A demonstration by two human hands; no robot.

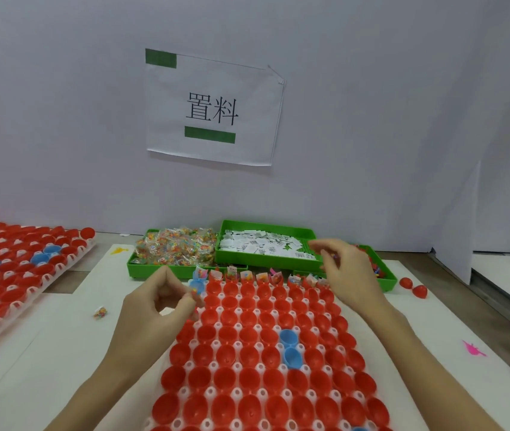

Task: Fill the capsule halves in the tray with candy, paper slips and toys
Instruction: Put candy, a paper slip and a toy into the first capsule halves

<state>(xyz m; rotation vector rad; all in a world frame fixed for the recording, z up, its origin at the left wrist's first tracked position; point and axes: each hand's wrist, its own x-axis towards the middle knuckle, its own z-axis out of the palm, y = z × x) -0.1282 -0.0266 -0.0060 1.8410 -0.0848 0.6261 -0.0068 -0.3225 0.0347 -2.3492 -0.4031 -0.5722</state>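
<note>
Only readable writing here is the white paper sign (213,110) stuck on the wall at 12 o'clock: two big black characters, 置料, with green tape strips at its top corner and under the text. The slips have print too, but it's too small to make out.

The main tray (266,362) is a white moulded plastic grid with round holes between the cups, running from centre down to 6 o'clock. It's packed with glossy red capsule halves (249,356), egg-shaped and open side up, plus a couple of blue capsule halves (289,345) just right of the middle. The far row at the top edge already has crinkly clear candy packets (247,276) poking out of it.

Behind that, a green plastic bin (141,269) holds a heap of shiny cellophane candy bags (177,247) with multicoloured bits inside. Just to its right, a second green tray (266,259) holds the small white paper slips (259,245).

The left hand (157,303) sits at the tray's upper left corner, fingers curled in, thumb and fingertips pinching what looks like a small candy packet. The right hand (340,269) hovers at 1 o'clock over the near edge of the slip tray, fingers loosely bent; can't tell if it's holding anything.

At 9 o'clock there's another tray (14,275) of red and blue halves on the table (61,331). Two loose red halves (413,287) sit at 3 o'clock.
</note>
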